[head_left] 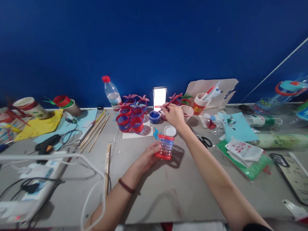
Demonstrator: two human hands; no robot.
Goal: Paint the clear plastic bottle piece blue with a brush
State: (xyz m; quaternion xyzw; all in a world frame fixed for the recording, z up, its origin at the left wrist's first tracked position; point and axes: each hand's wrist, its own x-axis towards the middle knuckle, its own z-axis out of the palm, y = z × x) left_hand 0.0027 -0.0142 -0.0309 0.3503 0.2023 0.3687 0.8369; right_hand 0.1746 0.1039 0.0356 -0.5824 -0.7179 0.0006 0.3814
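Paintbrush slants from the pinched fingertips of the right hand to a pot of blue paint on a grey table

Left hand grips a clear plastic cup with red rims and blue streaks, fingers closed, near a white lid; red-and-blue cups cluster beyond to the left, though whether the bristles touch the paint is hard to tell

Premises: craft workspace, building type undetermined | Landmark: red-capped bottle | Under it: grey worktable | Behind it: blue wall | Right of it: blue paint pot, scissors, paper cup of pens | Left of it: wooden sticks, black glue gun, yellow paper, power strip
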